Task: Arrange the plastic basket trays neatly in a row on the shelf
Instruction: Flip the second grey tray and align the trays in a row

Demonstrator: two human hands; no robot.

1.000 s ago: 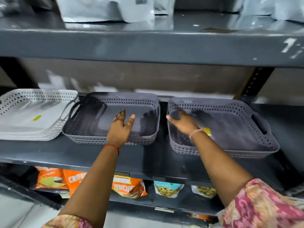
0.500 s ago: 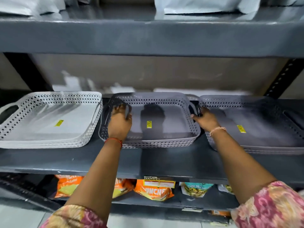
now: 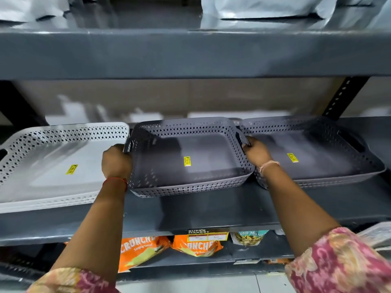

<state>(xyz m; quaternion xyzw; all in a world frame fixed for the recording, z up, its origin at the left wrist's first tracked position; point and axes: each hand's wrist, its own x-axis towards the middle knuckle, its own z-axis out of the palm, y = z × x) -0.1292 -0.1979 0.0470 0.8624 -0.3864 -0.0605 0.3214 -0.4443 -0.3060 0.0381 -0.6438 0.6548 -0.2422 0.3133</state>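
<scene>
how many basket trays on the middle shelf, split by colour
white basket tray: 1 showing on top
grey basket trays: 2 showing on top
total: 3 (each spot may be a nested stack, so more could sit underneath)

Pink floral sleeves [image 3: 342, 261] cover both upper arms; a red thread [image 3: 115, 180] and a pale bracelet [image 3: 269, 165] circle the wrists.

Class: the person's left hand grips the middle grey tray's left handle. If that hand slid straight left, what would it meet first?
Most likely the white tray: its right rim lies right beside the left hand at the middle grey tray. Depth is unclear.
</scene>
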